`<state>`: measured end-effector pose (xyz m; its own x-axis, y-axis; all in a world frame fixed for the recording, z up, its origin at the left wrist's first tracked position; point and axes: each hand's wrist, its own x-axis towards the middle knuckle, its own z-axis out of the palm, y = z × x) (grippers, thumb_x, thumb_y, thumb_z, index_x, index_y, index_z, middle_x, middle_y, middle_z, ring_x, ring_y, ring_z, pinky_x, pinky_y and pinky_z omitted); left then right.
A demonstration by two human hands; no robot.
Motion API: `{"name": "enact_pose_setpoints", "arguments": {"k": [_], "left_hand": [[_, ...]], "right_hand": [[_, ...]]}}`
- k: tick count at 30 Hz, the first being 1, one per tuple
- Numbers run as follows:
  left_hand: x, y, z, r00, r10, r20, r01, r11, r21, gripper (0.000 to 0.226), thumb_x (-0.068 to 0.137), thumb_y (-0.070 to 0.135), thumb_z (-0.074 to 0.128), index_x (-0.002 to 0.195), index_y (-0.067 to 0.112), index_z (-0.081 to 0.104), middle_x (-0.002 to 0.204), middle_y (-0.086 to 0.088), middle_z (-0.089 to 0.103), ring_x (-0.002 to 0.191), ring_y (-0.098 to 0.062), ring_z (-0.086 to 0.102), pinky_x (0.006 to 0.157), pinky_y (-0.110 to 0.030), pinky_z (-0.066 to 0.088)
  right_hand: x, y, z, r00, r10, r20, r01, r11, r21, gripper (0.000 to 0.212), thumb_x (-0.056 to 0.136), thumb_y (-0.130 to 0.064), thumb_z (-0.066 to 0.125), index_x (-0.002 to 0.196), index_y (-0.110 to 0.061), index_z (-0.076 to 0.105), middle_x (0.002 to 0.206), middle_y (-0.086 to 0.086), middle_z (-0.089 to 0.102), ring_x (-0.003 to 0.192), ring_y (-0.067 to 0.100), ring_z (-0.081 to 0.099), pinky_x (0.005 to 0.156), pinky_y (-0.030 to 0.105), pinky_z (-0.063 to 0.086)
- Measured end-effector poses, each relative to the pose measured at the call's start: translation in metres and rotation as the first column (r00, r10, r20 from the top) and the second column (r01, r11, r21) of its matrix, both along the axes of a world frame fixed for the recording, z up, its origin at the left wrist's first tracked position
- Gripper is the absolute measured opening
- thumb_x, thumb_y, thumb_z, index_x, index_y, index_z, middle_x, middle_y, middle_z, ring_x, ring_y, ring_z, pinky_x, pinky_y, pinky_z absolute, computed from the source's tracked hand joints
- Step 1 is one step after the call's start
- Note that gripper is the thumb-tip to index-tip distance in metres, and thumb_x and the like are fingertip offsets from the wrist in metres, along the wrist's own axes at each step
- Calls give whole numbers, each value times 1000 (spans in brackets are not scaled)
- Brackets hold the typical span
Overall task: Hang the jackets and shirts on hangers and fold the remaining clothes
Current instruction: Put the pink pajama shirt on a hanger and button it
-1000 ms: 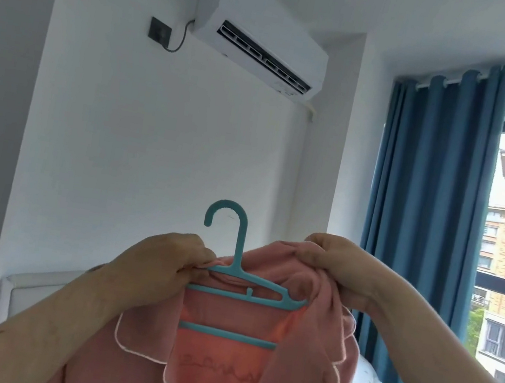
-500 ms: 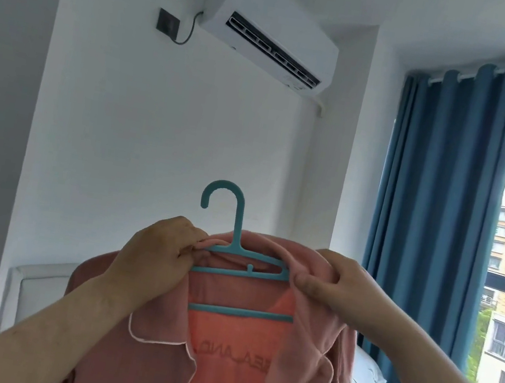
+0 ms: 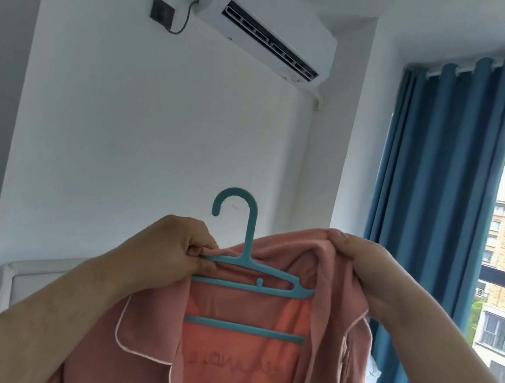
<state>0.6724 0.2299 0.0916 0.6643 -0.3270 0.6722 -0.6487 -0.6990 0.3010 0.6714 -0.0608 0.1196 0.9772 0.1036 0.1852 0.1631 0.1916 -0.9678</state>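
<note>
Pink shirt (image 3: 247,374) half on teal hanger (image 3: 249,234), pinched by left hand (image 3: 175,245), shoulder gripped by right hand (image 3: 363,260); liable to slide off if released.

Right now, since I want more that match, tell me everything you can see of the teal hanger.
The teal hanger looks plastic: a hook opening leftward, stem, sloping arms over a bar with a small peg, and a lower crossbar. It is held upright inside the pink shirt. The left hand pinches one end; the notched other end shows under fabric that the right hand lifts.
</note>
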Motion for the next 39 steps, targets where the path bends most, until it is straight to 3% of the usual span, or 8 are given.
{"name": "enact_pose_setpoints", "arguments": {"k": [3,6,10,16,22,28,34,39], "left_hand": [[0,-6,0,999,-34,34,31,997,73,18,75,19,80,69,28,66,79,11,57,75,-8,57,68,-27,48],[2,-8,-5,994,-49,95,51,999,-19,17,75,20,81,73,28,66,79,12,59,76,-7,58,67,-21,46],[8,-4,-11,993,91,80,-87,995,-57,11,75,21,79,75,22,68,75,8,61,75,-7,56,66,-24,46],[8,-8,-9,995,92,-29,-95,985,-144,18,67,21,85,67,29,69,65,15,62,64,-1,56,57,-14,41],[8,-15,-9,995,42,-94,-60,978,-202,21,61,22,89,65,30,70,59,7,61,55,0,51,53,-14,39],[20,-18,-12,986,10,-167,-59,954,-293,28,76,28,79,57,15,64,46,10,46,44,-1,40,45,-12,32],[31,-6,6,952,302,-47,-288,835,-469,44,82,31,74,48,11,55,41,6,50,45,-13,48,51,-28,37],[21,-11,2,995,89,47,-68,938,-341,35,84,31,71,54,18,58,53,7,58,54,-8,53,53,-19,39]], "right_hand": [[11,3,-2,982,98,-162,-60,973,222,36,96,-24,54,99,7,72,101,26,70,91,34,71,81,48,59],[15,9,-9,992,-9,-128,0,997,-74,19,92,-16,60,92,-1,71,94,21,71,82,25,71,76,32,58],[13,4,-16,801,-219,557,581,507,-637,12,83,-19,70,85,-28,63,90,-7,65,78,8,62,70,23,49],[2,34,-20,814,135,565,438,495,-750,37,77,-63,47,96,-39,68,81,-24,65,83,-7,60,68,7,43],[10,52,-23,764,220,607,523,340,-782,30,81,-59,53,90,-35,68,88,-14,58,85,3,57,84,33,48],[10,63,-28,777,64,627,493,556,-669,12,83,-29,71,71,-27,69,94,-18,54,80,6,59,78,27,50],[-1,52,-15,730,56,681,597,432,-676,13,86,-26,67,76,-18,65,88,-9,56,83,8,55,78,24,43],[-1,34,-4,773,-47,632,604,356,-713,21,90,-32,61,75,-17,61,72,-3,63,69,12,58,59,22,43]]}}
